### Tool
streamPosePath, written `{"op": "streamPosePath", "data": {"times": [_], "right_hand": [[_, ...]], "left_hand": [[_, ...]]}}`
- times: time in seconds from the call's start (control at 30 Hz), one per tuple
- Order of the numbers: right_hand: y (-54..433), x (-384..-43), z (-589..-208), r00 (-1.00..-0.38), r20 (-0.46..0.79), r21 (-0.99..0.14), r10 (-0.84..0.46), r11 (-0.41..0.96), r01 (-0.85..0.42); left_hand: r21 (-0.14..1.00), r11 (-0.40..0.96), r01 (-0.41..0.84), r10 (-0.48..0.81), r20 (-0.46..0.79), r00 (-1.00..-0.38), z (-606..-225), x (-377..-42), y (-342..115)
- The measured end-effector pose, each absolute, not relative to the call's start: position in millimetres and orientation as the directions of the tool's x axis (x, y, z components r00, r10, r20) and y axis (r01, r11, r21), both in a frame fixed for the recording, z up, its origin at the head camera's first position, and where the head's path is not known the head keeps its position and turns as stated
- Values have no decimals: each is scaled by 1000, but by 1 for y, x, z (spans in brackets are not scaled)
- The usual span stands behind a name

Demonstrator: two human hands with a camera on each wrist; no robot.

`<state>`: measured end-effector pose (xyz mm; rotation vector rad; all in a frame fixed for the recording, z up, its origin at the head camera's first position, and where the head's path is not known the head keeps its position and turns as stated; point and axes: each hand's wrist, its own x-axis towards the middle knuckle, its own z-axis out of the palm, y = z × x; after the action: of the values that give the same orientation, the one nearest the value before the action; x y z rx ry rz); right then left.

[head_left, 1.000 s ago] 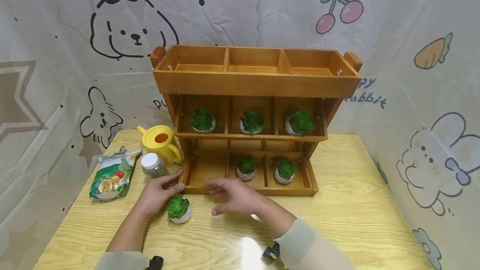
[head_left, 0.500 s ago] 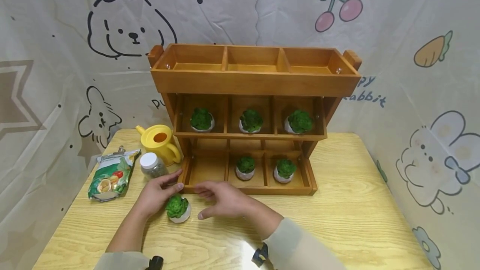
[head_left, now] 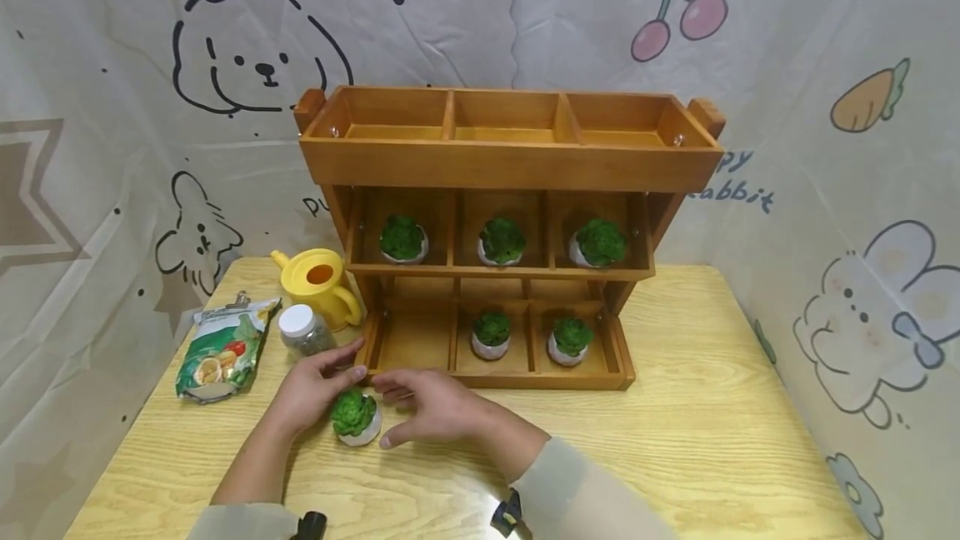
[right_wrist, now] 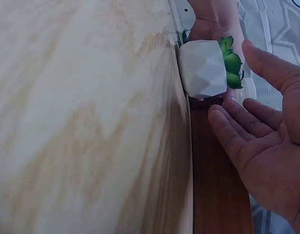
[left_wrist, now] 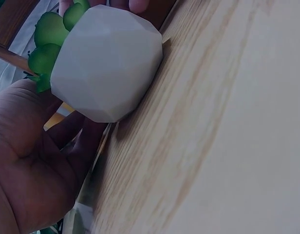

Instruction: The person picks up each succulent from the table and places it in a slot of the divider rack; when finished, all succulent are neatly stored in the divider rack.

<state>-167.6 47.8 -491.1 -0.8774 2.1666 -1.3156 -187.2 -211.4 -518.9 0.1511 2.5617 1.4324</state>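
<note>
A succulent in a white faceted pot (head_left: 356, 417) stands upright on the table before the left front corner of the wooden shelf (head_left: 510, 382). Just behind and left of it, my left hand (head_left: 311, 394) has its fingertips at that shelf corner; in the left wrist view the white pot (left_wrist: 108, 63) hides part of this hand (left_wrist: 38, 161). From the right, my right hand (head_left: 435, 408) reaches toward the plant with thumb and fingers spread apart. In the right wrist view a gap shows between the right hand (right_wrist: 271, 131) and the potted plant (right_wrist: 203, 68).
Matching potted succulents sit in all three middle-tier compartments, like this one (head_left: 502, 242), and in the bottom tier's centre (head_left: 491, 335) and right (head_left: 570, 342). On the left are a yellow watering can (head_left: 318, 286), a white-lidded jar (head_left: 305, 330) and a green packet (head_left: 227, 348).
My right hand has moved left across the front of the shelf, closer to the potted succulent. The left hand and the plant have stayed in place.
</note>
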Motion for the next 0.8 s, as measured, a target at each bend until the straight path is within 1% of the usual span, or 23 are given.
{"op": "streamPosePath", "data": {"times": [0.27, 0.57, 0.8], "right_hand": [[40, -169, -495, -686, -69, -900, -724, 342, -271], [31, -168, -498, -689, -88, -882, -720, 378, -282], [26, -171, -501, -685, -80, -831, -725, 427, -355]], "left_hand": [[854, 520, -3, 192, -120, -974, -520, -187, -211], [865, 502, 7, 194, -105, -976, -518, -187, -211], [863, 505, 9, 192, -102, -976, -518, -187, -211]]}}
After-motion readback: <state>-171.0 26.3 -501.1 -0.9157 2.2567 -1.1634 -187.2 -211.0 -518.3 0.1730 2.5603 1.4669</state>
